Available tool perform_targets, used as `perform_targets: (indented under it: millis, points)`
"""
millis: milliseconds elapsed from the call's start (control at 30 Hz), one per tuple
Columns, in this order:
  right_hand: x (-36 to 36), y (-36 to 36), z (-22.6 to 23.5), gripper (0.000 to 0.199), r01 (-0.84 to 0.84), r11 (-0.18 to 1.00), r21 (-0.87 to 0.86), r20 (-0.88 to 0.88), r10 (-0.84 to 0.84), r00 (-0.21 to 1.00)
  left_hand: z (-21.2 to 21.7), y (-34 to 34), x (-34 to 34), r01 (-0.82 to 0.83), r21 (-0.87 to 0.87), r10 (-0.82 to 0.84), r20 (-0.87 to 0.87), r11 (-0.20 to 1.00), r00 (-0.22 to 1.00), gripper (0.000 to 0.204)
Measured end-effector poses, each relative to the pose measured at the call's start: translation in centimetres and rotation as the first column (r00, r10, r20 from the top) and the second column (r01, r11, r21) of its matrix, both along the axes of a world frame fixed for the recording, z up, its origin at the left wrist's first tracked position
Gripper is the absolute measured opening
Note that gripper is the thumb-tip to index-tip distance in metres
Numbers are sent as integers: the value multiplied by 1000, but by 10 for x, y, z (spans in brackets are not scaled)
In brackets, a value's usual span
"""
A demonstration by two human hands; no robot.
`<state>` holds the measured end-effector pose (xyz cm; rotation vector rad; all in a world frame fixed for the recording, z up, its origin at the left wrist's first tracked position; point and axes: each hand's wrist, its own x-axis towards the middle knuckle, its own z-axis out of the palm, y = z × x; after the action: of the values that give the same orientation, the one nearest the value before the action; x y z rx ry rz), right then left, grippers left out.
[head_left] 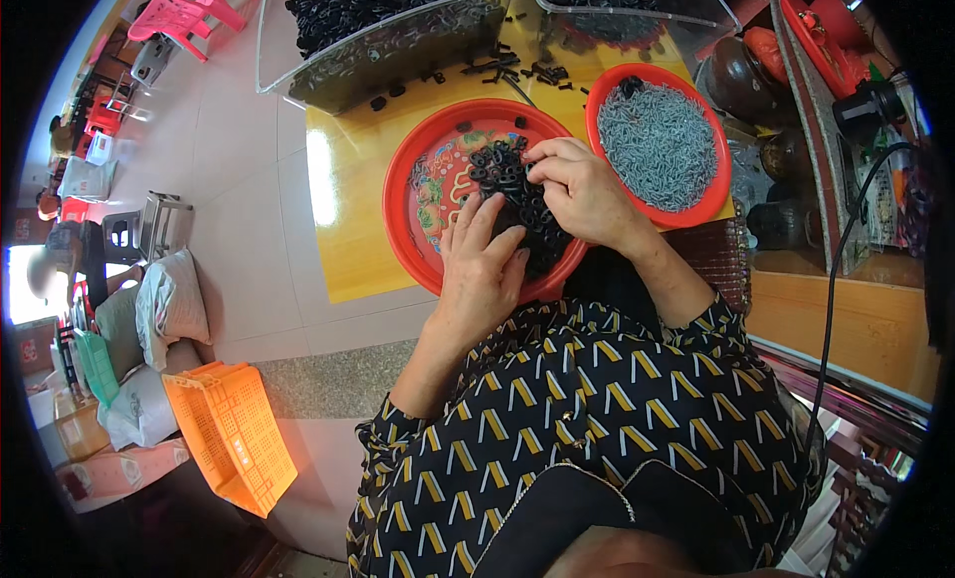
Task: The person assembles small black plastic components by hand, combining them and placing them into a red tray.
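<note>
1. Black ring-shaped pieces (502, 170) lie heaped inside a large red basin (396, 225), filling the half of it nearest the person.
2. The left hand (484, 265) reaches over the basin's near rim, its fingers somewhat spread and the tips down on the heap; whether they grip a piece cannot be told.
3. The right hand (585, 195) comes over the basin's right side, fingers bent and drawn close together at the pieces; what they pinch, if anything, is hidden.
4. Just right of the basin, a smaller red tray (725, 155) holds a mound of grey screws (659, 145).
5. Beneath the basin spreads a yellow tabletop (348, 255); beyond the basin, small black parts (545, 73) lie scattered before a clear bin (393, 66) of black pieces.
6. Well apart from the basin, at lower left, stands an orange crate (237, 434).
</note>
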<state>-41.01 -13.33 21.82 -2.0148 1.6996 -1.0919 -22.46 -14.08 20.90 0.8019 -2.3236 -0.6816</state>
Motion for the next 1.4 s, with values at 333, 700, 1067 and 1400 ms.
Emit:
perform_targets:
  millis: [333,700,1067,1400]
  points:
    - [3,-44,-10,15,-121,993,1,-352,113,929,2,7,16,-99,46,98,18,994,995,33]
    - [10,-59,-6,9,-136,990,38,-373,140,917,-1,6,22,-96,95,101,-45,991,994,33]
    - [22,-66,-4,18,-134,981,138,-594,190,782,-3,4,44,-160,33,163,-105,987,981,32]
    - [37,-77,4,12,-200,951,236,-789,308,532,-8,3,40,-153,-36,151,-67,988,986,30]
